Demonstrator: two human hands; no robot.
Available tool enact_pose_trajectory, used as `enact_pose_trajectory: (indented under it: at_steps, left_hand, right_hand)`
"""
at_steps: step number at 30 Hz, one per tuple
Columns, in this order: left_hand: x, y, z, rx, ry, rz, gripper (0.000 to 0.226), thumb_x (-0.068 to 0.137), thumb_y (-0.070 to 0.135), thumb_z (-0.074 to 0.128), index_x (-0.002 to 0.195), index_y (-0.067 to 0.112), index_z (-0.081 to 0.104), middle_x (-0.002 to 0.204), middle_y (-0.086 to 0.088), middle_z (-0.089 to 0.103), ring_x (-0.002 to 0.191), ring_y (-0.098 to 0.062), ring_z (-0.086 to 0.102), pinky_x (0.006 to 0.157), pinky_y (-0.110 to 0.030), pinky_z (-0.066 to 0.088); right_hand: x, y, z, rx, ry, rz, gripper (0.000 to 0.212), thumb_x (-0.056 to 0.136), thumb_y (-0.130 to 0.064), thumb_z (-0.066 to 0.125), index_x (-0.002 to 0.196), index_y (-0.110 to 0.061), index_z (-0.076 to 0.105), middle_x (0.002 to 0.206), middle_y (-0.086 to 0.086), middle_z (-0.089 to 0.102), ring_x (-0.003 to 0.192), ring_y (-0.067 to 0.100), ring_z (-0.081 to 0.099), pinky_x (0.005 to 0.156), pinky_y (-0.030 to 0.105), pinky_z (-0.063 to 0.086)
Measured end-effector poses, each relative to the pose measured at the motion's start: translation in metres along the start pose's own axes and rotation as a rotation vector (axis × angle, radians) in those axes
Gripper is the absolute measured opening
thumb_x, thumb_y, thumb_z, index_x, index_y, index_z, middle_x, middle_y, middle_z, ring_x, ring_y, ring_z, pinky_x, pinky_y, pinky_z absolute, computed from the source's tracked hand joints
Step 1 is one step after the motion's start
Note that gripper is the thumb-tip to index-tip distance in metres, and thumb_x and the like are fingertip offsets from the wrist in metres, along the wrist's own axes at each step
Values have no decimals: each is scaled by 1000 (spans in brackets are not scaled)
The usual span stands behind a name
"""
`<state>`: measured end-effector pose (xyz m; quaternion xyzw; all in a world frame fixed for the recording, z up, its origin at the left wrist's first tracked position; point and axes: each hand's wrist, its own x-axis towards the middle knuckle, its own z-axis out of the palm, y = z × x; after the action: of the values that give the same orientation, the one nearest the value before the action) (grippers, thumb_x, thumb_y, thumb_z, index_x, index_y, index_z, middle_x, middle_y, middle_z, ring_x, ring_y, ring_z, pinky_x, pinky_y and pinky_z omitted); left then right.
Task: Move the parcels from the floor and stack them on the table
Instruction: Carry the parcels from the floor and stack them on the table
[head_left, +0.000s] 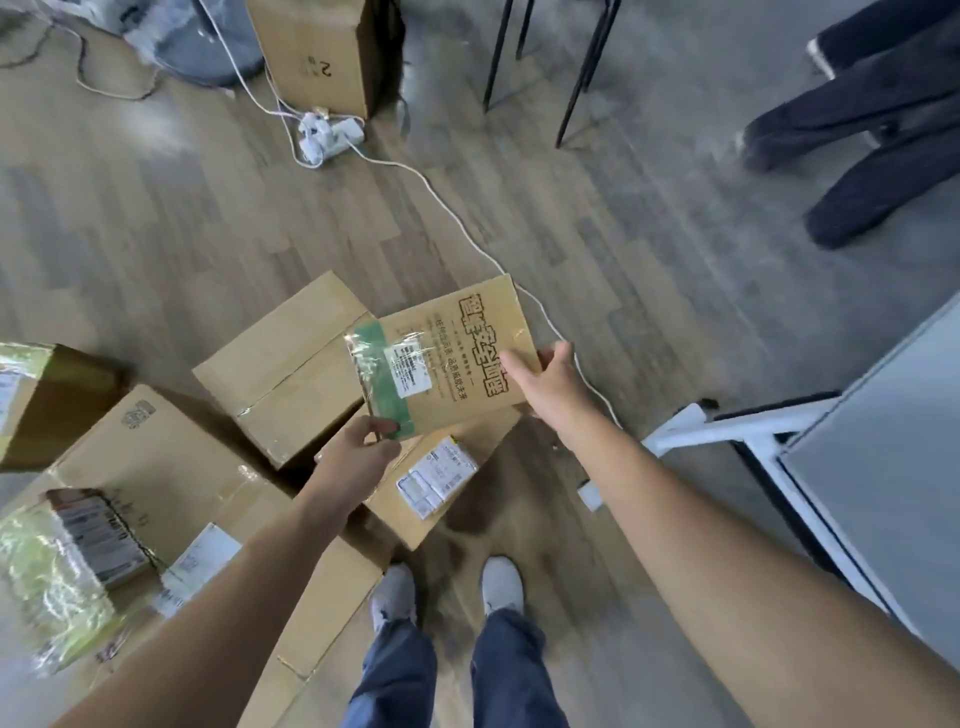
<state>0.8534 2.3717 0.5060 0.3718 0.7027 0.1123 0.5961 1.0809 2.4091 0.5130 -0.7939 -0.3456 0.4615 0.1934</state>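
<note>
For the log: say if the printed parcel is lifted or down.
Lifted: left grip and right grip hold the parcel above a box.

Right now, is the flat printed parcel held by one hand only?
No: the left hand pinches the flat printed parcel at its taped corner, and the right hand grips its opposite edge.
</note>
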Motion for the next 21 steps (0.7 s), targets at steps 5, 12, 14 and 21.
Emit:
enact_pose_trajectory:
  at_steps: [5,12,14,21]
  left_hand:
    - [-82,76,2,50,-125,203,17,88,19,58,102,28,61,107,13,63,97,-19,61,95,-46,50]
    - [-154,166,47,86,-236,452,5,85,25,66,90,27,64,87,8,65,84,-15,60,80,-40,51]
    - [-175,184,68,92,-310,492,8,84,21,68,89,24,63,85,4,62,79,-19,57,76,-37,50]
    - [-246,216,150,243,-450,661,15,86,13,64,99,17,61,89,-1,59,74,-16,55,75,-37,51]
  right_hand:
    - [-88,-23,-99,237,209,-16,55,72,-59,70,108,-27,42,103,-8,58,93,19,66,75,49,59]
    - [-186,-8,-218,409,555,12,39,87,-46,65,110,-23,43,93,-13,54,83,14,65,71,40,61]
    - [-211,5,-246,463,643,16,45,81,-53,65,109,-25,43,93,-10,58,84,22,68,76,47,59]
    - [-297,56,-322,559,888,25,40,88,-41,65,114,-19,42,94,-5,55,76,8,62,68,42,61]
